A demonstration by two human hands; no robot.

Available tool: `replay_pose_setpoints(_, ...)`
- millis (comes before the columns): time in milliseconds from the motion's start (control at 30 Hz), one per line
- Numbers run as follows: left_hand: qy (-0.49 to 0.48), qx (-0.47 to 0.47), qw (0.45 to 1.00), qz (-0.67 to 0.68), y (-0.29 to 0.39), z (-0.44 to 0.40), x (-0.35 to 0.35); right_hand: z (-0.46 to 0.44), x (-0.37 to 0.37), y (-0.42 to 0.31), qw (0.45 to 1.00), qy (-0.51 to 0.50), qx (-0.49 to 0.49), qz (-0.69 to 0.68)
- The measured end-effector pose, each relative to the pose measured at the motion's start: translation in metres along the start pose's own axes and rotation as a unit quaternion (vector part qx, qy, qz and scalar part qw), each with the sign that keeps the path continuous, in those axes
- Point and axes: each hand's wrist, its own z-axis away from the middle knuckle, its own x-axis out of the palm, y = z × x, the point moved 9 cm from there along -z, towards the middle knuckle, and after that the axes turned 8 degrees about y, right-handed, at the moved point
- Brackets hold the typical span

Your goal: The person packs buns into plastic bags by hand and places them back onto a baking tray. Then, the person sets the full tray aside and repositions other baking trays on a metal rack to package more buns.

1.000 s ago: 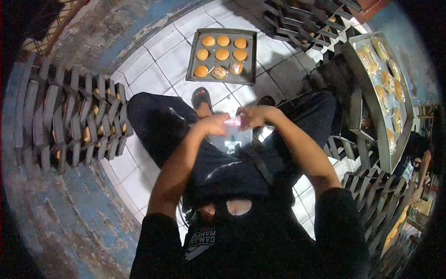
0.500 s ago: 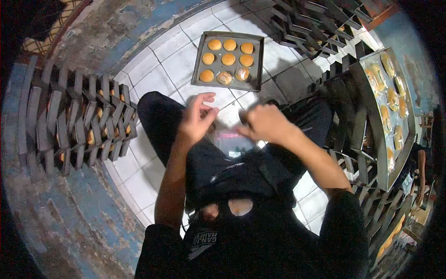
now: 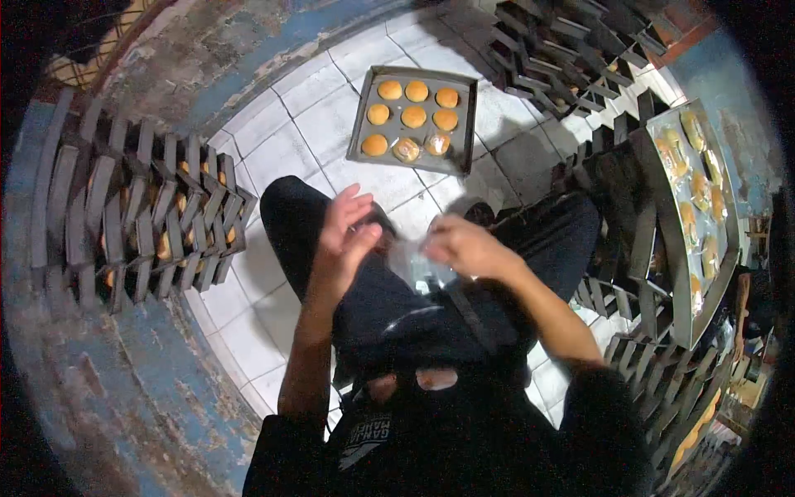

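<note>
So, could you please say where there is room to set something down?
Bare tiles lie between the bun tray and left tray stack; a shaded strip lies between that tray and far right stack. Crowded: the right, with a tray of wrapped buns, and above the legs, with the left hand, right hand and clear bag.

bag [image 3: 411, 261]: gripped at its top by both hands 1.0 s ago; now held by the right hand [image 3: 472, 248] alone. left hand [image 3: 341, 236] was released from it by 0.5 s ago and has since been drawn a little farther aside, thumb and fingers parted. pink band at the bag's top, seen in both earlier pictures, is now lost in blur. floor tray [image 3: 462, 137] has been shifted lower and rightward in the view.
</note>
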Motion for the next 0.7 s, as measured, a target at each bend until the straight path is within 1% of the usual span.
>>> replay_pose_setpoints(67, 0.040, -0.086, 0.992, 0.087, -0.027, 0.017, 0.003, -0.005, -0.062, 0.007, 0.985, 0.103, 0.025, -0.136)
replay_pose_setpoints(100, 0.014, -0.138, 0.974, 0.179, -0.035, 0.025, 0.014, -0.006, -0.090, -0.006, 0.974, 0.130, 0.021, -0.183)
replay_pose_setpoints(133, -0.015, -0.187, 0.945, 0.268, -0.041, 0.032, 0.028, -0.003, -0.108, -0.018, 0.960, 0.138, 0.029, -0.242)
replay_pose_setpoints(167, -0.072, -0.197, 0.919, 0.333, -0.045, 0.036, 0.043, -0.002, -0.118, -0.029, 0.957, 0.151, 0.012, -0.247)
replay_pose_setpoints(200, -0.101, -0.212, 0.889, 0.394, -0.033, 0.035, 0.058, 0.000, -0.125, -0.039, 0.955, 0.163, -0.003, -0.250)
replay_pose_setpoints(267, -0.103, -0.192, 0.906, 0.364, -0.012, 0.033, 0.066, 0.005, -0.131, -0.051, 0.961, 0.177, -0.014, -0.212)
replay_pose_setpoints(300, -0.104, -0.182, 0.906, 0.367, 0.004, 0.030, 0.068, 0.007, -0.140, -0.060, 0.951, 0.218, -0.024, -0.220)
replay_pose_setpoints(333, -0.055, -0.168, 0.937, 0.303, 0.010, 0.025, 0.061, 0.009, -0.144, -0.060, 0.952, 0.216, -0.030, -0.214)
replay_pose_setpoints(367, -0.003, -0.155, 0.959, 0.236, 0.012, 0.022, 0.052, 0.016, -0.155, -0.049, 0.928, 0.267, -0.016, -0.261)
replay_pose_setpoints(400, 0.000, -0.153, 0.959, 0.239, 0.010, 0.021, 0.050, 0.021, -0.164, -0.043, 0.898, 0.314, 0.000, -0.309)
replay_pose_setpoints(433, -0.002, -0.123, 0.974, 0.193, 0.010, 0.018, 0.044, 0.026, -0.169, -0.031, 0.858, 0.341, 0.073, -0.378)
replay_pose_setpoints(467, -0.006, -0.092, 0.985, 0.143, 0.010, 0.016, 0.038, 0.032, -0.175, -0.023, 0.862, 0.360, 0.107, -0.340)
replay_pose_setpoints(533, -0.008, -0.078, 0.989, 0.126, 0.022, 0.013, 0.033, 0.029, -0.178, -0.031, 0.848, 0.378, 0.091, -0.359)
replay_pose_setpoints(600, 0.018, -0.117, 0.981, 0.153, 0.027, 0.006, 0.026, 0.020, -0.178, -0.030, 0.845, 0.377, 0.095, -0.367)
replay_pose_setpoints(633, 0.020, -0.121, 0.980, 0.154, 0.029, 0.000, 0.023, 0.013, -0.177, -0.027, 0.842, 0.374, 0.102, -0.376)
replay_pose_setpoints(667, 0.031, -0.121, 0.981, 0.151, 0.029, -0.006, 0.016, 0.004, -0.179, -0.024, 0.842, 0.370, 0.107, -0.377)
replay_pose_setpoints(700, 0.041, -0.123, 0.981, 0.146, 0.027, -0.015, 0.008, -0.010, -0.179, -0.021, 0.857, 0.343, 0.112, -0.368)
